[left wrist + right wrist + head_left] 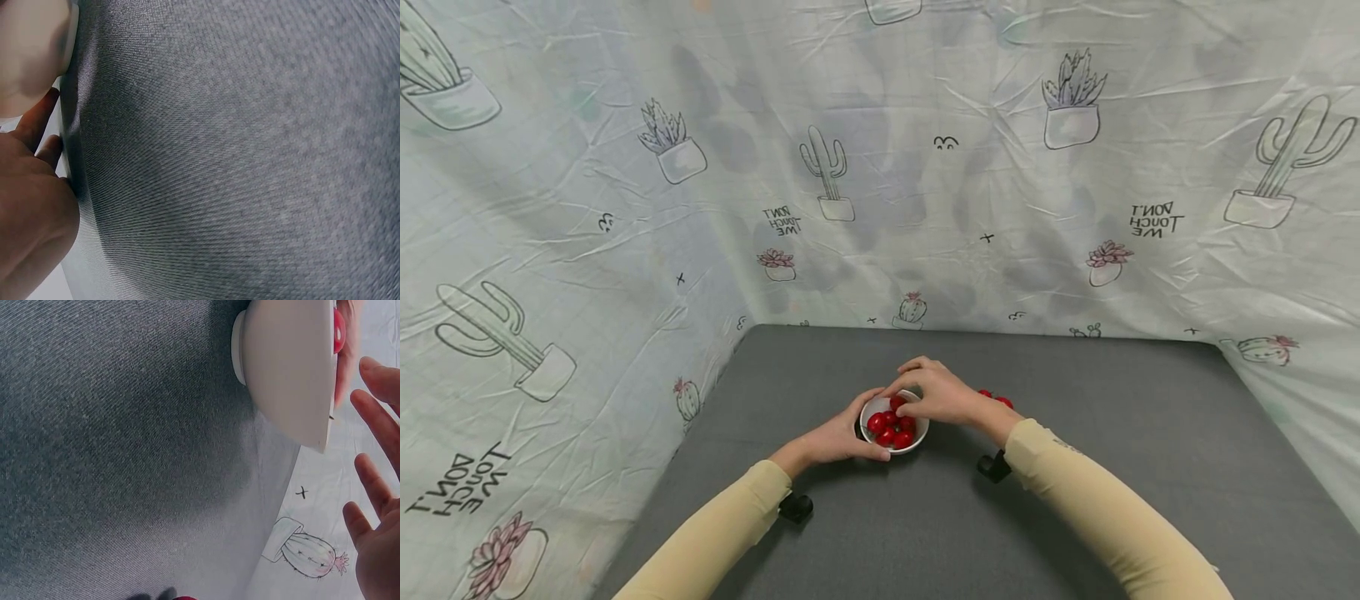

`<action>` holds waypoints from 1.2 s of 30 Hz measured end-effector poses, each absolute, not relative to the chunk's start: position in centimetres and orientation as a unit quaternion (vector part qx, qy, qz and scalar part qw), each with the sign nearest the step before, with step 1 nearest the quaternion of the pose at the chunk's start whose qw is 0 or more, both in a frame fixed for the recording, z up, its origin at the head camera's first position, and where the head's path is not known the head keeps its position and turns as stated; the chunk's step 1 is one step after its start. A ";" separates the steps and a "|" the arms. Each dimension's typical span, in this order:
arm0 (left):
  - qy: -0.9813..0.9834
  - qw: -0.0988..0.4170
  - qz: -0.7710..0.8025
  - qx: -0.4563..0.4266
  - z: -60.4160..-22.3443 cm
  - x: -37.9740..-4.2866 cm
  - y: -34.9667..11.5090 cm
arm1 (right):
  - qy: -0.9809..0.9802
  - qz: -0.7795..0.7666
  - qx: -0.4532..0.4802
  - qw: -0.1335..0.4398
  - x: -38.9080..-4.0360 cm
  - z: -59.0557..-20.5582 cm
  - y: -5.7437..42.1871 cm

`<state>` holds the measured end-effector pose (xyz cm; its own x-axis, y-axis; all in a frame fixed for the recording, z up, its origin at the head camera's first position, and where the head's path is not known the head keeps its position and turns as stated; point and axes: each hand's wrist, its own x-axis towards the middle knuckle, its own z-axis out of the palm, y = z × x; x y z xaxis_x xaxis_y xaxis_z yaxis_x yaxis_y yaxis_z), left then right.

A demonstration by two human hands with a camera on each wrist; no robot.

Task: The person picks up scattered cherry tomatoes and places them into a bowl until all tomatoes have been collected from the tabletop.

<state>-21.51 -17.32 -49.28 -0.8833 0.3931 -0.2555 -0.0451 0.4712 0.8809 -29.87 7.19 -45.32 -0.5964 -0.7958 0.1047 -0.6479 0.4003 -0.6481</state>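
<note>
Head view: the left hand (pixel 841 435) hugs the white bowl (pixel 872 407); red tomatoes (pixel 890 419) inside sit just under the nearer right hand (pixel 938 395). Left wrist: fingers (pixel 39 120) beside the bowl. Right wrist: spread fingers, holding nothing, above it.

Pale, creased cloth (pixel 902 200) is walling in the back and both sides here, drawn potted cacti (pixel 829 179) are dotting it, and the lettering (pixel 1154 219) is running backwards! Light is catching the folds while a grey tabletop (pixel 1120 400) is stretching out below.
</note>
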 end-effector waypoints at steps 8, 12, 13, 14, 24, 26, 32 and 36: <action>0.828 0.221 0.504 0.105 -49.3 -21.5 -17.3 | 0.825 -0.336 -0.444 0.103 -29.9 -45.4 7.3; 0.828 0.220 0.504 0.106 -49.4 -21.5 -17.5 | 0.826 -0.334 -0.442 0.106 -29.8 -45.3 7.1; 0.828 0.220 0.504 0.107 -49.4 -21.6 -17.5 | 0.826 -0.334 -0.442 0.105 -29.7 -45.3 7.1; 0.828 0.220 0.504 0.108 -49.4 -21.6 -17.5 | 0.826 -0.334 -0.443 0.104 -29.7 -45.3 7.1; 0.825 0.219 0.511 0.105 -49.4 -21.7 -17.5 | 0.822 -0.350 -0.440 0.091 -29.6 -44.2 8.4; 0.825 0.218 0.512 0.105 -49.4 -21.7 -17.5 | 0.823 -0.352 -0.437 0.087 -29.7 -44.0 8.9; 0.831 0.214 0.503 0.103 -49.3 -21.7 -17.4 | 0.834 -0.355 -0.415 0.077 -30.1 -43.3 10.8; 0.836 0.213 0.497 0.099 -49.3 -21.7 -17.4 | 0.834 -0.361 -0.410 0.072 -30.3 -42.8 12.0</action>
